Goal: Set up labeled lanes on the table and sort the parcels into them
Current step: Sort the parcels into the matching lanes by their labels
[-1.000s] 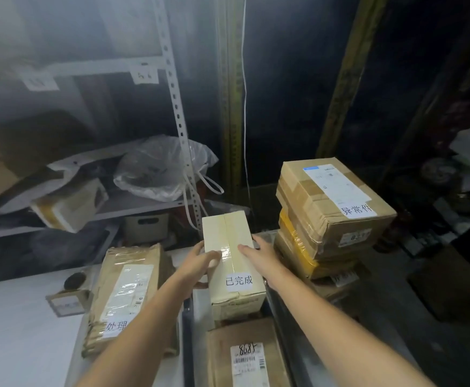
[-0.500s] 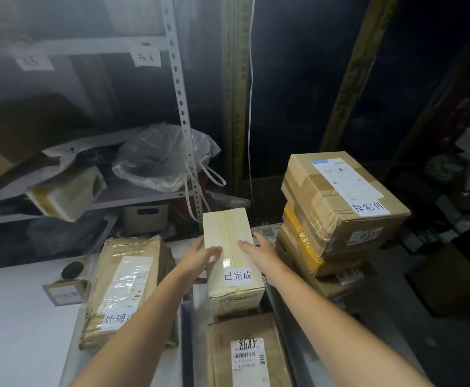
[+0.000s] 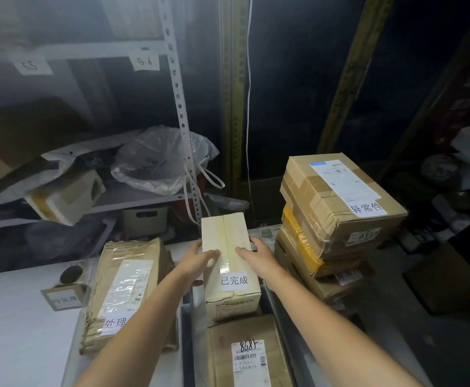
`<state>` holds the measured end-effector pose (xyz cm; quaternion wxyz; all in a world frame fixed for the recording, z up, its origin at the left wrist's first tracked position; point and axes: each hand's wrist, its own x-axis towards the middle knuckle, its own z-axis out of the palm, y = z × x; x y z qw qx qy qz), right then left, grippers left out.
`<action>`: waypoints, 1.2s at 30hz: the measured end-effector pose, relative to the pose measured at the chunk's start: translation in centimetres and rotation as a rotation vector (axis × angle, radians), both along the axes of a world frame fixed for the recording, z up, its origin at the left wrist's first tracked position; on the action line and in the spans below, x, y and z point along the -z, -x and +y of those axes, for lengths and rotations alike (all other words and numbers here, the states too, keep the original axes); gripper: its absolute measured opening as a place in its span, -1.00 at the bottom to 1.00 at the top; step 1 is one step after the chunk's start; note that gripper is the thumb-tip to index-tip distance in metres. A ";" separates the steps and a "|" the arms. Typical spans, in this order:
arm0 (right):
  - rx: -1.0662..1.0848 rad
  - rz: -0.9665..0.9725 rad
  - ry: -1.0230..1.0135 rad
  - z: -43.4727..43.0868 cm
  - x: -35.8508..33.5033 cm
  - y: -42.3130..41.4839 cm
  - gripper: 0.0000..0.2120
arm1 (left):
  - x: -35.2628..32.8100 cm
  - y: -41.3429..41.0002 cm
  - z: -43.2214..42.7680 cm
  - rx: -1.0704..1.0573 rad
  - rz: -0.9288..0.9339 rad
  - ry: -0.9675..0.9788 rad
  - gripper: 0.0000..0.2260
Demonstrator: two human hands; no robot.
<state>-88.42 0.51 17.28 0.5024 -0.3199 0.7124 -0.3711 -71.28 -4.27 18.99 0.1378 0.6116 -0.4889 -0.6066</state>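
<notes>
A pale cream box (image 3: pixel 229 241) with a white label reading 已完成 stands in the middle of the table. My left hand (image 3: pixel 200 261) grips its left side and my right hand (image 3: pixel 256 254) grips its right side. In front of it lies a brown parcel (image 3: pixel 247 353) marked 8685. To the left lies a brown wrapped parcel (image 3: pixel 127 289) with a 处理 label. On the right, a stack of three cardboard boxes (image 3: pixel 337 208) carries 异常件 labels.
A small cardboard tag (image 3: pixel 63 298) with handwriting and a dark round object (image 3: pixel 71 274) sit on the white table (image 3: pixel 13 325) at left. Behind stands a metal shelf (image 3: pixel 180 107) holding a plastic bag (image 3: pixel 161 163) and packages. Dark clutter fills the right side.
Both hands stay on the cream box; they and the box have barely shifted. The view has tilted slightly.
</notes>
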 end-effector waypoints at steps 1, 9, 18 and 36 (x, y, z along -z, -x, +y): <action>-0.002 0.000 0.002 0.0 0.0 0.0 -0.52 | 0.0 -0.2 -0.1 -0.006 -0.004 -0.004 -0.44; 0.028 0.013 -0.020 0.1 -0.2 0.5 -0.71 | -0.2 -0.7 -0.2 -0.028 -0.044 0.019 -0.40; 0.045 0.072 -0.061 0.2 -0.8 1.1 -0.61 | -0.8 0.1 0.1 0.004 -0.062 0.032 -0.45; -0.539 0.769 -0.121 0.0 -8.5 1.1 -0.44 | -8.2 -1.3 1.5 0.341 -0.549 0.391 -0.50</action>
